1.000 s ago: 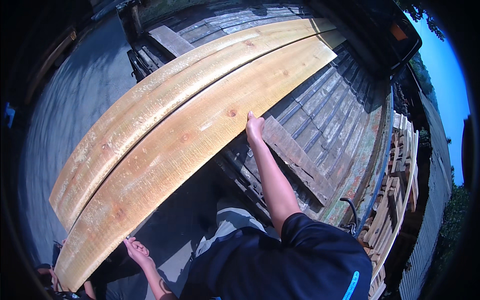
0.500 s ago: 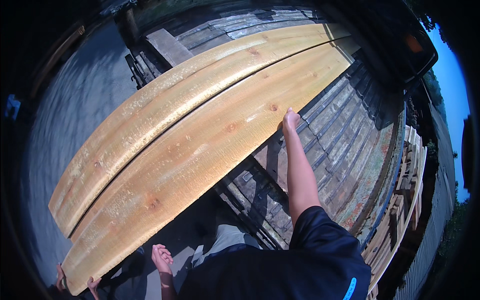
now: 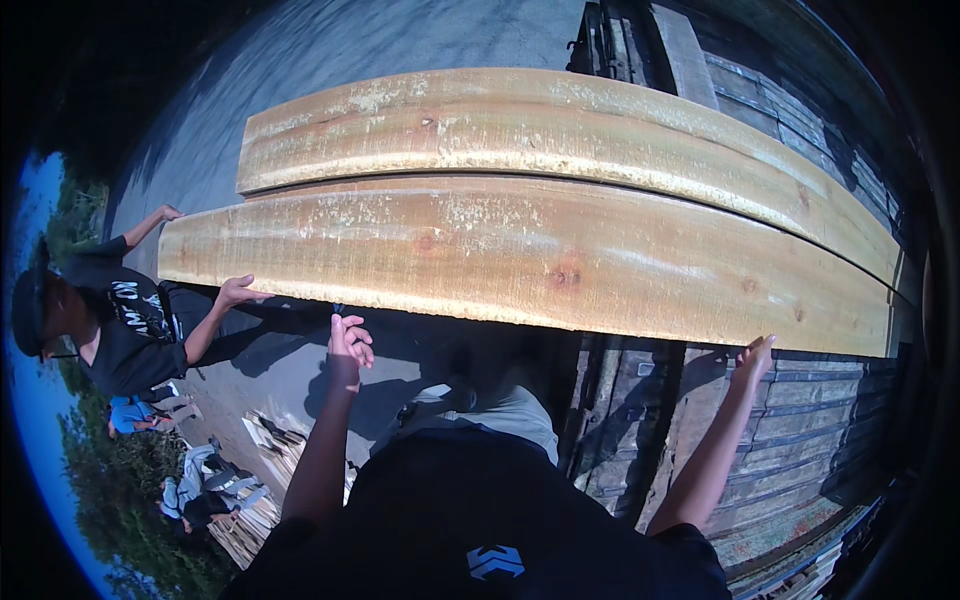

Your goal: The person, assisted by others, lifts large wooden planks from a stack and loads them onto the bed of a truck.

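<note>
Two long, pale wooden planks lie side by side across the view, a dark gap between them. My right hand (image 3: 754, 358) is closed on the near edge of the nearer plank (image 3: 490, 250), toward its right part. Just below that same edge, farther left, my left hand (image 3: 350, 343) is raised with loosely bent fingers apart; a small dark spot shows at its fingertips, too small to name. At the left end, a co-worker's two hands (image 3: 240, 292) are on the nearer plank. The farther plank (image 3: 560, 125) lies beyond it.
A worn slatted truck bed (image 3: 790, 430) lies under the planks' right part. The co-worker (image 3: 125, 320) in a dark shirt and hat stands at left. Behind are other people (image 3: 205, 490) and a pile of wood strips (image 3: 245, 530). Grey pavement (image 3: 330, 50) stretches beyond the planks.
My view has swung left, bringing the co-worker into sight. My left hand has come up near the plank's edge, its fingers looser. My right hand still holds the nearer plank.
</note>
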Demonstrator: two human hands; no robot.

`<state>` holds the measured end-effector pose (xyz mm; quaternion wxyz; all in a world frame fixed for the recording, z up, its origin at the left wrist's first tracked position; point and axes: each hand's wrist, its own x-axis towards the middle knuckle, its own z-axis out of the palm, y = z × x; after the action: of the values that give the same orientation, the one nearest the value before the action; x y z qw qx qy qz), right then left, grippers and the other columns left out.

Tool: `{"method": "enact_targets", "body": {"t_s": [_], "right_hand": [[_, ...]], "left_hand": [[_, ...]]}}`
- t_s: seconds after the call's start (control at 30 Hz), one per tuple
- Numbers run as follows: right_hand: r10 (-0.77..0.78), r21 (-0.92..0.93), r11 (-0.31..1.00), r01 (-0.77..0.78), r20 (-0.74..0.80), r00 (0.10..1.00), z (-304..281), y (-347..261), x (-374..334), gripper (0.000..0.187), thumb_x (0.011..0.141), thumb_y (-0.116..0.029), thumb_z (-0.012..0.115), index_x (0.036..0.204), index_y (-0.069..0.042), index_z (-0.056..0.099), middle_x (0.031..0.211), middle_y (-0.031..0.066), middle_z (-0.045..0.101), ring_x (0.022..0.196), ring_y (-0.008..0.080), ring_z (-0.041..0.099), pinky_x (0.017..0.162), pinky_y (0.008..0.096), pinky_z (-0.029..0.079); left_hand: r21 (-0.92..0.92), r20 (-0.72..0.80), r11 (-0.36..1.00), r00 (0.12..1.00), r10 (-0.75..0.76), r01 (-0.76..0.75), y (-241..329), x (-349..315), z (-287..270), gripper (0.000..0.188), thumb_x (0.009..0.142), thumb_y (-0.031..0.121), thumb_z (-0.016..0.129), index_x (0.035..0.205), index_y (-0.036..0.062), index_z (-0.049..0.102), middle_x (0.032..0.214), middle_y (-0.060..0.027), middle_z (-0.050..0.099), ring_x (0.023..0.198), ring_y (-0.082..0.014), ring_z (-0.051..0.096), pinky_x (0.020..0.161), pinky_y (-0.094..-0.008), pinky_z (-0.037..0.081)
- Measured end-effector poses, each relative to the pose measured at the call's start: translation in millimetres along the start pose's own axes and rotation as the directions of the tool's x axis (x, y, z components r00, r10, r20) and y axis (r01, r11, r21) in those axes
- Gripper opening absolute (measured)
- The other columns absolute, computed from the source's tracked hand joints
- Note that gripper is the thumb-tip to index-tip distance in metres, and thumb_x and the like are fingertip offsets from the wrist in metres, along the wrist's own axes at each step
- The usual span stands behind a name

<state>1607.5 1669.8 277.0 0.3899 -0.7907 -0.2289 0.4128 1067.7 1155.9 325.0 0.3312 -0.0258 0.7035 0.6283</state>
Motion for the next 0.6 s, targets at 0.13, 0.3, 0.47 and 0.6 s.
{"method": "enact_targets", "body": {"t_s": [0.13,0.3,0.47,0.6], "right_hand": [[-0.065,0.2,0.977,0.076,-0.062,0.996,37.8,-18.9,-95.5,0.057,0.102,-0.045,0.027,0.103,0.006,0.053,0.077,0.0136,0.06,0.058,0.0234,0.06,0.046,0.0345,0.048],[0.003,0.32,0.943,0.089,-0.275,0.962,67.4,-27.1,-65.9,0.053,0.102,-0.032,0.036,0.118,0.018,0.042,0.125,0.031,0.049,0.109,0.034,0.054,0.094,0.043,0.042],[0.08,0.301,0.952,0.055,-0.419,0.904,39.9,-36.0,-3.9,0.056,0.1,-0.034,0.041,0.109,0.02,0.052,0.119,0.0322,0.056,0.104,0.037,0.059,0.088,0.044,0.045],[0.049,0.129,0.992,0.018,-0.501,0.864,14.4,-68.4,26.4,0.051,0.1,-0.03,0.04,0.107,0.019,0.053,0.113,0.0345,0.058,0.104,0.043,0.059,0.088,0.0467,0.047]], "left_hand": [[-0.029,-0.082,0.996,0.993,-0.085,0.083,33.1,16.1,20.6,0.059,0.092,0.066,0.038,0.097,0.0077,0.045,0.072,-0.0039,0.053,0.041,-0.0123,0.048,0.035,-0.025,0.034],[0.038,-0.199,0.999,0.979,0.04,-0.033,22.8,12.5,42.3,0.045,0.097,0.051,0.046,0.07,0.0162,0.039,0.054,0.0055,0.03,0.037,-0.0046,0.032,0.033,-0.021,0.02],[0.13,-0.031,0.992,0.999,0.009,-0.005,36.7,-16.5,96.5,0.037,0.099,0.046,0.045,0.086,0.0117,0.049,0.056,0.005,0.03,0.038,-0.0043,0.031,0.033,-0.0199,0.023],[0.243,0.19,0.97,0.979,-0.068,0.02,4.3,-39.7,113.5,0.038,0.101,0.043,0.04,0.103,0.0068,0.052,0.06,0.0022,0.037,0.039,-0.0047,0.034,0.032,-0.0194,0.025]]}}
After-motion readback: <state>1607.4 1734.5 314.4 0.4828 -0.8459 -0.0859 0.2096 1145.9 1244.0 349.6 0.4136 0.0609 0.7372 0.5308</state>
